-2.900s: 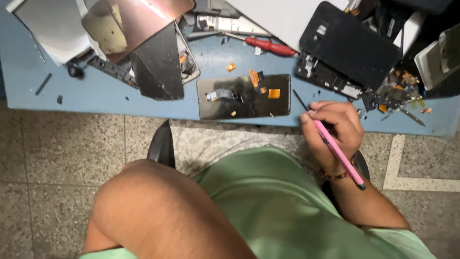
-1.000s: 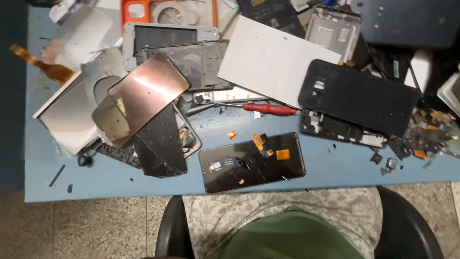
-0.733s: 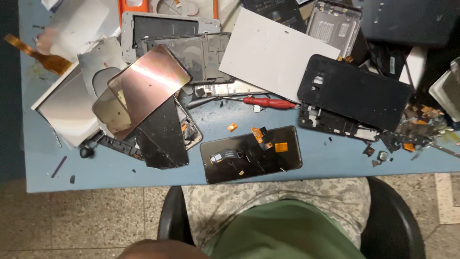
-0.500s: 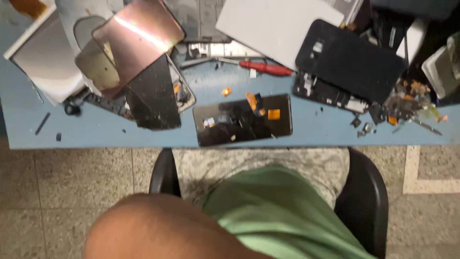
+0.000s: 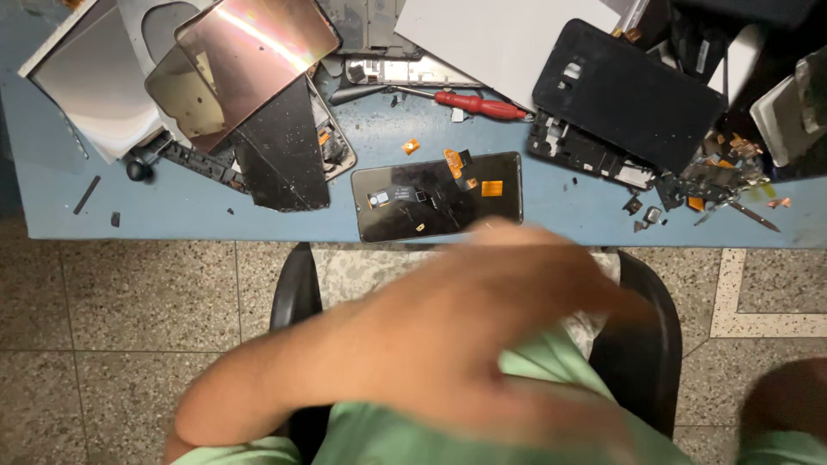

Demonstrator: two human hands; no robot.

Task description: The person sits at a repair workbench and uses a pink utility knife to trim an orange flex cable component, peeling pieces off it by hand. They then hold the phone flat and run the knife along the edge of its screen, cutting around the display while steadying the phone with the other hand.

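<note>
My left hand point(image 5: 482, 336) is just a blur over my lap, fingers spread loose, nothing in it as far as I can make out; nearest thing is the dark phone panel point(image 5: 438, 196) lying flat at the blue bench's point(image 5: 172, 207) front edge, red screwdriver point(image 5: 479, 104) behind it; right hand's out of view.

Bare blue table point(image 5: 198, 215) edge left of dark phone panel point(image 5: 438, 196); clutter behind.

One screwdriver point(image 5: 479, 104); one chair point(image 5: 642, 344)
</note>
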